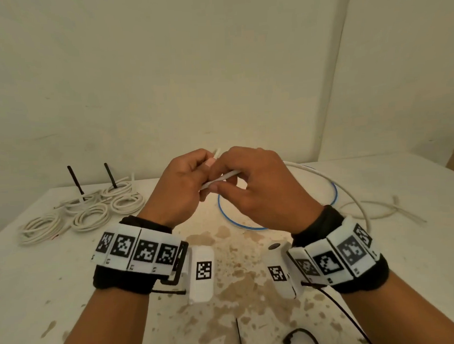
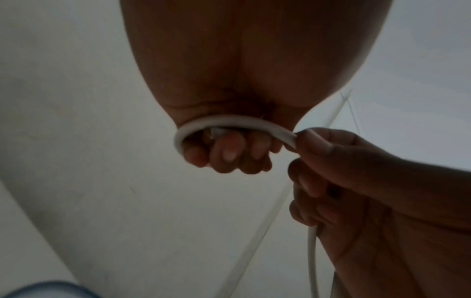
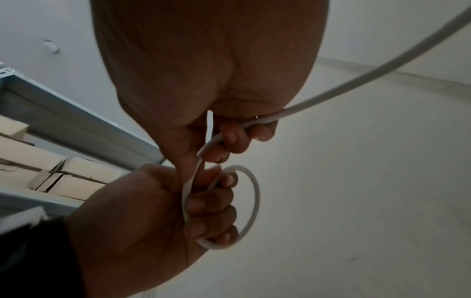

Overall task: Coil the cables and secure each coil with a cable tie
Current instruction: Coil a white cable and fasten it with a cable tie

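Note:
Both hands are raised over the middle of the table [image 1: 69, 267] and hold one white cable [image 1: 227, 175]. My left hand [image 1: 202, 170] has its fingers curled round a small loop of that cable [image 2: 229, 122], with the cable end poking up above the fist. My right hand [image 1: 222, 183] pinches the cable just beside the left hand, fingers curled round it [image 3: 239, 137]. From there the cable arcs away to the right and down onto the table. In the right wrist view the loop [image 3: 253, 201] sticks out of the left fist.
Several coiled white cables [image 1: 91, 215] with upright black tie tails [image 1: 75, 181] lie at the back left. A blue cable loop [image 1: 226, 218] lies under the hands. Another loose white cable [image 1: 386, 210] sprawls at the right. Black cable ties [image 1: 301, 335] lie near the front edge.

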